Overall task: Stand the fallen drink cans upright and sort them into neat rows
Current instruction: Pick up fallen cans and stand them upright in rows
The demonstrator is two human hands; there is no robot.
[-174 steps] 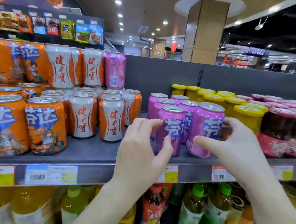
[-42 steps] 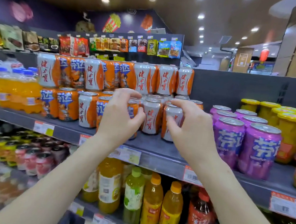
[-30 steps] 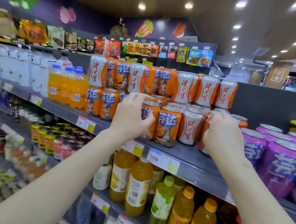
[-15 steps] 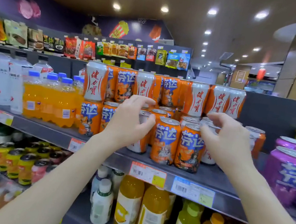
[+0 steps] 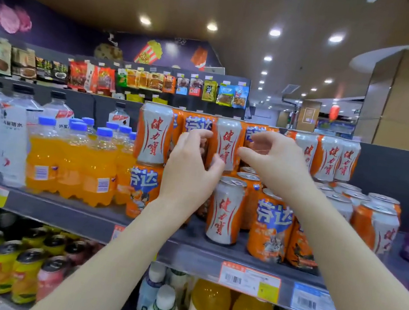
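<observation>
Reached up from the bottom edge on two bare forearms. Stood cans upright in two stacked tiers on the shelf mid-frame. Curled left hand fingers halfway, thumb touching the upper-tier white can, fingertips on the orange can beside it. Curled right hand likewise, thumb at that white can's right side. Could not tell whether either truly gripped.

We are looking at silver cans and orange cans standing upright, intermixed, stacked two tiers high by the shelf's front edge.
</observation>
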